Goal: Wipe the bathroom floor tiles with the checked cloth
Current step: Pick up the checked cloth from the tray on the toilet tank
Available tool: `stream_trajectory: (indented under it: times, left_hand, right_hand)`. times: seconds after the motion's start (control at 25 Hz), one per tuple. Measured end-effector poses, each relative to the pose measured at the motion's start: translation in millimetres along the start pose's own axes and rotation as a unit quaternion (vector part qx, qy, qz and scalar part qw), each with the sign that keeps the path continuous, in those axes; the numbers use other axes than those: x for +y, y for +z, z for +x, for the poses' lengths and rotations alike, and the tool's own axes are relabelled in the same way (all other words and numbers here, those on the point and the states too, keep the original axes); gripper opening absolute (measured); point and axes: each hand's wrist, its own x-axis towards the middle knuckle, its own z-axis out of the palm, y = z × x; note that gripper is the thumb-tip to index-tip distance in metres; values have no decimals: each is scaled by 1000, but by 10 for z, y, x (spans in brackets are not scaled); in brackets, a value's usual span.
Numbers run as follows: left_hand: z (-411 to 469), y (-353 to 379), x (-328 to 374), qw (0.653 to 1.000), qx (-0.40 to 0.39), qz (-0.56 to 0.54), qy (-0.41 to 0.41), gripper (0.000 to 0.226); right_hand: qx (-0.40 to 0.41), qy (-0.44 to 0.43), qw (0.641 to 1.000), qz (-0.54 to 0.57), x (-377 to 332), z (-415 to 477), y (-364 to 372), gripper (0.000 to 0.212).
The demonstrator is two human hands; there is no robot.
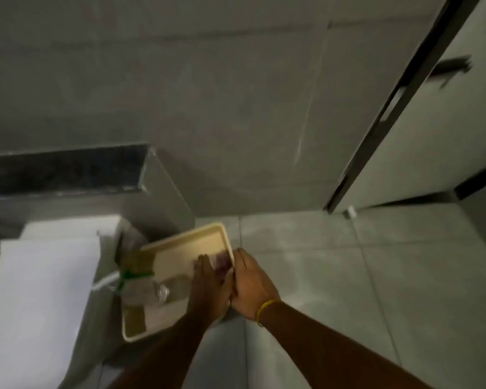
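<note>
The checked cloth (221, 261), reddish and blurred, lies at the right end of a beige tray (180, 242) standing on the grey floor tiles (334, 276). My left hand (208, 284) rests over the cloth inside the tray, fingers pointing away from me. My right hand (251, 282), with a yellow band on its wrist, presses against the left one at the tray's right rim, its fingers touching the cloth's edge. Both hands appear to grip the cloth, most of which is hidden under them.
A clear plastic bottle (149, 290) with a green band lies in the tray. A white toilet (40, 290) stands at the left under a dark ledge (62, 169). A door with a dark frame (404, 108) is at the right, and a grey tiled wall stands behind.
</note>
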Motion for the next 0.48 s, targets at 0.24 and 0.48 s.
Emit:
stream_trajectory:
  times: [0.24,0.48]
  left_hand:
    - [1126,829,-1131,991,6,4,-135,70]
    - [1665,1058,-1696,989,11,47,-138,48]
  right_hand:
    - [-16,37,997,-67,600,1086,1338,71]
    - [-44,-6,961,-272,803,1650,1934,60]
